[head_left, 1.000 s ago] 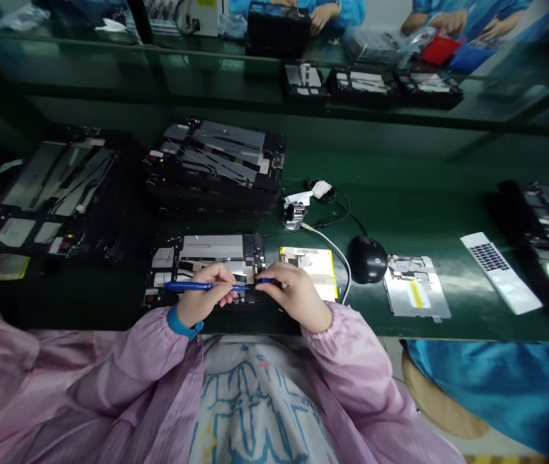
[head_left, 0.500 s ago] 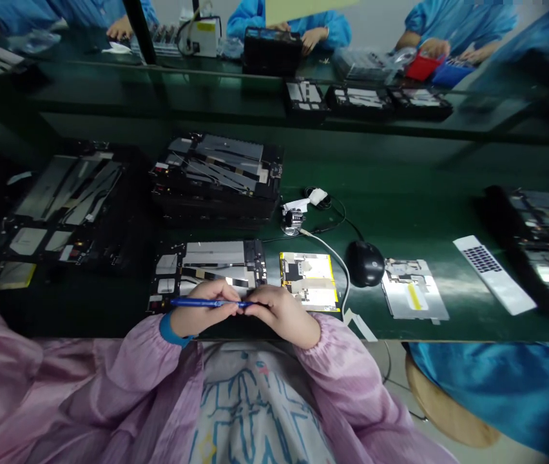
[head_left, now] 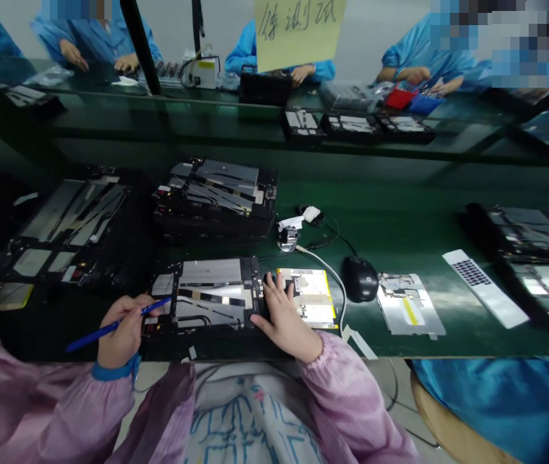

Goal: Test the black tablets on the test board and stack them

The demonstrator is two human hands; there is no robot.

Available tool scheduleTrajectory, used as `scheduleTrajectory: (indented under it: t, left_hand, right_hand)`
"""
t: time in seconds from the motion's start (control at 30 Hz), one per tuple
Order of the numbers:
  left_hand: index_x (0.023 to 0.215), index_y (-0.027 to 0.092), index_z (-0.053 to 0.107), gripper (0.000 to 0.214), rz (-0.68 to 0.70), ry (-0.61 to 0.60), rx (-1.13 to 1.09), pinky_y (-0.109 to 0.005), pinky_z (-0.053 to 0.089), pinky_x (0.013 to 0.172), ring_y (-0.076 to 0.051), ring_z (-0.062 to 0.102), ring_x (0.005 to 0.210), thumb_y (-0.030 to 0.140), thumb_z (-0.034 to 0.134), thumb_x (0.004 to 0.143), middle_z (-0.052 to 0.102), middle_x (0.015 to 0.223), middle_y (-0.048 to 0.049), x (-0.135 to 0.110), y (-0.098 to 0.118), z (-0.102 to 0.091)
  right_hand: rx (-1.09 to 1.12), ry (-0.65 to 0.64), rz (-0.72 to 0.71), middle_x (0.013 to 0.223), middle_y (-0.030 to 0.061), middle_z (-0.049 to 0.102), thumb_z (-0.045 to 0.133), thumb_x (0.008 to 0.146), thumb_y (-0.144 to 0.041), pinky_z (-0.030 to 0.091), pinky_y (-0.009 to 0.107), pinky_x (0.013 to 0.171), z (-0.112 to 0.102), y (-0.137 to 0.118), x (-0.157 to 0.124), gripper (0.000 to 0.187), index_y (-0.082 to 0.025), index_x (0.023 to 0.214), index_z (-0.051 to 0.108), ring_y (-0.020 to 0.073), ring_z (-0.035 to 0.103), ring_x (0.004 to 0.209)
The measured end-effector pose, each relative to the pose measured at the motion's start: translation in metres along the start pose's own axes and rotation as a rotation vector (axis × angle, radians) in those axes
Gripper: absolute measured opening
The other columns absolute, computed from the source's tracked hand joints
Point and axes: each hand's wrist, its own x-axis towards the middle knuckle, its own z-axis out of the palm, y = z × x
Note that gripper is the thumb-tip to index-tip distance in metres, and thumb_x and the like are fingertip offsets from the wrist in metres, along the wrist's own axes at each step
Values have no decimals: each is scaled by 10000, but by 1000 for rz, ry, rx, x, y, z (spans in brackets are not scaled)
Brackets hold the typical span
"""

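The unit (head_left: 209,290) lies flat near the front edge of the bench (head_left: 400,212), plates and ribbons uppermost; clock directions are read from it, with twelve pointing away from the person. It would probably handle as thin, stiff and fairly light, its ribbons fragile, so the dark rim seems the safest place to take hold. At nine o'clock, the left hand (head_left: 122,328) has its grip wrapped round a blue pen (head_left: 91,338) (a wristband (head_left: 115,371) shows below it), the tip at the unit's left part; contact cannot be made out. At three o'clock, the right hand (head_left: 290,322) is spread wide, its grip holding nothing, thumb at the unit's right edge, fingers fanned toward the panel (head_left: 313,299). Beyond: a counter (head_left: 288,238) at two o'clock, a stack (head_left: 216,225) at twelve.
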Motion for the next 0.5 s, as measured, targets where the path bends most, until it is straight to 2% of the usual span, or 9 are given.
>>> scheduleTrajectory:
  t: [0.07,0.13,0.2,0.27,0.37,0.43,0.5]
  left_hand:
    - [645,178,590,191,26,-59,-33,-324,541,665,-173,612,624,277,699,767,655,610,-19,1,5,6]
    - [664,186,611,167,52,-132,-72,-323,549,641,-174,602,621,267,676,794,656,625,-25,4,11,16]
    - [719,199,635,127,94,-246,-123,-337,561,642,-179,596,624,277,651,817,660,639,-30,8,18,32]
    - [780,221,646,110,139,-367,-174,-415,574,765,-183,597,642,295,611,853,645,611,-19,13,24,49]
    - [796,237,634,161,155,-473,-219,-545,502,937,-184,599,662,326,552,901,611,560,2,22,25,67]
    - [770,227,617,193,127,-478,-228,-519,514,910,-176,591,643,343,547,906,604,564,3,27,21,71]
    - [747,217,601,219,90,-469,-230,-457,529,850,-165,578,613,359,548,906,591,564,2,30,15,72]
  right_hand:
    - [212,56,-1,1538,233,285,515,915,-404,253,629,1131,-3,-6,-6,710,-125,1499,222,339,172,1464]
    - [461,185,21,1515,186,360,472,937,-381,381,520,1107,-12,-10,-13,694,-189,1521,149,273,348,1412]
    - [674,341,70,1434,138,492,479,927,-369,504,443,1008,-31,-5,-22,665,-247,1512,188,242,533,1277]
    - [816,464,165,1297,112,619,550,870,-372,584,405,859,-64,14,-34,626,-268,1453,349,250,654,1101]
    - [979,679,446,1055,78,727,665,734,-354,599,338,610,-128,63,-55,505,-258,1227,607,241,721,828]
    - [1053,877,557,917,48,738,723,625,-298,570,292,534,-167,98,-59,425,-249,1045,693,192,697,666]
    - [1065,1050,544,845,24,721,704,641,-225,541,225,558,-197,125,-44,286,-274,922,719,121,660,629]
